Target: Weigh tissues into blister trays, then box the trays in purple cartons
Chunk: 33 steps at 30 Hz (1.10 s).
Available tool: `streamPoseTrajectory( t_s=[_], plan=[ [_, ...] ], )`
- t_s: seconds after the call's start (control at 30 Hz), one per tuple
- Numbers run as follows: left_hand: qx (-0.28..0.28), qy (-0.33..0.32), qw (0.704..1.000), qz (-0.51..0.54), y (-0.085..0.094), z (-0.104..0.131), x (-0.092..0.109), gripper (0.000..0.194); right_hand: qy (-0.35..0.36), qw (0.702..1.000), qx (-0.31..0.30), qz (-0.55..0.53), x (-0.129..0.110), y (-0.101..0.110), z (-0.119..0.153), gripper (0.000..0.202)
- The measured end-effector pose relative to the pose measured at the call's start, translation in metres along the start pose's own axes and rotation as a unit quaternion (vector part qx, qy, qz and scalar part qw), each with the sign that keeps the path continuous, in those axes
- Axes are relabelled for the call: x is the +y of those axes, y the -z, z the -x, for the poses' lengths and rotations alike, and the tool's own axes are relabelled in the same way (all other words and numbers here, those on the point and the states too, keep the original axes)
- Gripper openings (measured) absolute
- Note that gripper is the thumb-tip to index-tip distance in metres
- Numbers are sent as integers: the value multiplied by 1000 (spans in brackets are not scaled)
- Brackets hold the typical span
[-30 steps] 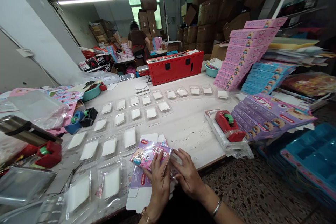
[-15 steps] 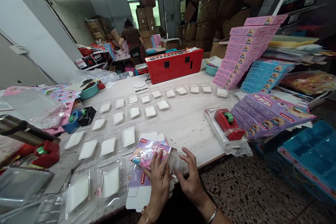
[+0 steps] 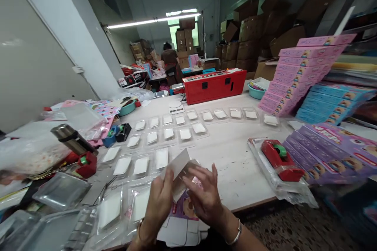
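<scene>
My left hand grips a small carton by its near left side, with the thumb along the edge. The carton is raised and tilted, showing a plain pale side and a shadowed brownish-grey part facing right. Close against that right side is my right hand, its fingers spread and blurred. Whether its fingertips touch the carton is hard to see. Under both hands lies purple printed packaging with a bear picture and white flaps, partly hidden by my hands and wrists.
Clear plastic trays with white pads stand in rows to the left and beyond. A red tape dispenser sits on a plastic-wrapped stack at right, near purple boxes. Pink boxes and a red case stand farther back.
The carton has gone from lying printed face up under my left hand to being lifted and tilted, pale side showing. My right hand has come in against it. The camera view has shifted.
</scene>
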<state>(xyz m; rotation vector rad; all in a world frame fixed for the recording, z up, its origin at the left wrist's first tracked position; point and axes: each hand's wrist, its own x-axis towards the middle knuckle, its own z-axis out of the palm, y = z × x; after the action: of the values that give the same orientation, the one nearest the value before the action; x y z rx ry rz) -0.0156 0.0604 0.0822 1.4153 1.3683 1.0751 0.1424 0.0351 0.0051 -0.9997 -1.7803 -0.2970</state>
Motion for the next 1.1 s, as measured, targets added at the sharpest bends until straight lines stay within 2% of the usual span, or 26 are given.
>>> streamPoseTrajectory(
  t_s=[0.07, 0.1, 0.2, 0.23, 0.3, 0.37, 0.43, 0.57, 0.67, 0.73, 0.8, 0.83, 0.87, 0.93, 1.0, 1.1],
  plan=[
    [-16, 101, 988, 119, 11, -21, 7, 62, -29, 995, 79, -58, 4, -9, -14, 58],
    [-48, 128, 974, 183, 15, -32, 7, 63, -57, 989, 95, -97, 7, -15, -17, 61],
    [-162, 137, 932, 294, 16, -56, -6, 68, -145, 966, 64, -205, 18, -33, -16, 62],
    [-181, 133, 926, 303, 15, -59, -13, 72, -157, 961, 58, -220, 21, -38, -14, 58],
    [-207, 112, 920, 312, 13, -57, -29, 72, -139, 964, 77, -215, 25, -42, -7, 51],
    [-219, 55, 922, 314, 12, -49, -45, 53, -90, 972, 93, -198, 24, -39, -2, 40],
    [-216, 7, 926, 311, 12, -42, -57, 33, -48, 975, 81, -202, 20, -30, -2, 25],
    [-185, -70, 926, 321, 7, -43, -67, 13, -69, 965, 28, -253, 19, -10, -10, 18],
    [-202, -149, 917, 311, 8, -50, -69, 22, -59, 962, -2, -267, 26, 0, -15, 23],
    [-255, -187, 906, 281, 17, -50, -66, 28, 5, 972, -33, -231, 32, 6, -17, 34],
    [-296, -240, 904, 194, 27, -44, -58, 28, 76, 977, -61, -187, 33, 14, -22, 45],
    [-294, -279, 906, 122, 32, -40, -53, 28, 94, 977, -68, -178, 32, 17, -26, 45],
    [-278, -315, 906, 55, 36, -35, -48, 31, 90, 977, -77, -180, 30, 21, -30, 41],
    [-222, -384, 895, -43, 38, -27, -40, 46, 24, 974, -97, -202, 22, 26, -39, 24],
    [-167, -429, 885, -65, 35, -22, -37, 55, -38, 966, -97, -237, 15, 27, -46, 12],
    [-124, -470, 872, -62, 27, -23, -41, 49, -71, 962, -61, -258, 11, 22, -46, 6]
  ],
)
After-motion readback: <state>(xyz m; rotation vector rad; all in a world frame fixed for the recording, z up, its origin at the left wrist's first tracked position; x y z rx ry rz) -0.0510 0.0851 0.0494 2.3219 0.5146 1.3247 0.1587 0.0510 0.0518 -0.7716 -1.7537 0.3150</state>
